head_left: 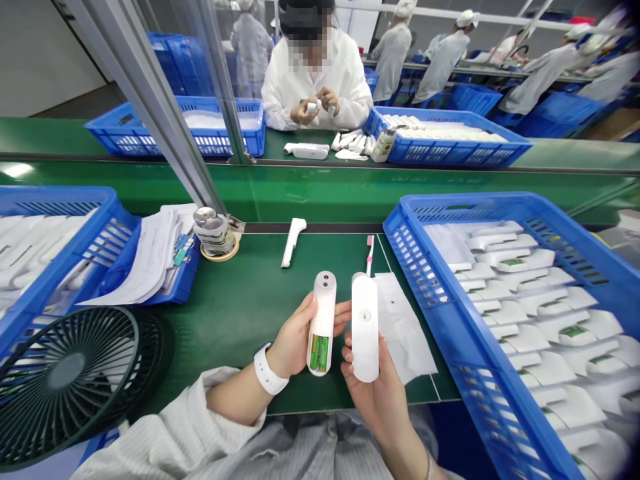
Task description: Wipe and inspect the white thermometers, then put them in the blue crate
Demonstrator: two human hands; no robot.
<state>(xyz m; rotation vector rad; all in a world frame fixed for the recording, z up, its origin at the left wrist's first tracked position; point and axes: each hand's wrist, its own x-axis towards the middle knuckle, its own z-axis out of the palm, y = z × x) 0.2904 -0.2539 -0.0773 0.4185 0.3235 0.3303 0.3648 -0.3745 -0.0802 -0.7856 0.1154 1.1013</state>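
My left hand (293,337) is closed around a white handheld device (325,307) that looks like an infrared thermometer. Two dark round openings show at its upper end, and two green batteries (319,352) lie in its uncovered lower compartment. In my right hand (377,383) is a long white rounded plastic piece (365,340) with a small round mark in its middle. The two pieces are side by side and apart, above the green table. Beyond them lies another white device (293,241). A pink and white toothbrush (370,255) is just past my right hand, partly hidden.
White sheets (407,333) lie right of my hands. A blue crate (465,367) of white devices stands at right, another blue crate (107,200) at left. A dark fan (67,370), papers (145,260) and a metal-topped jar (215,233) are leftward. Opposite, a co-worker (317,87) handles white parts.
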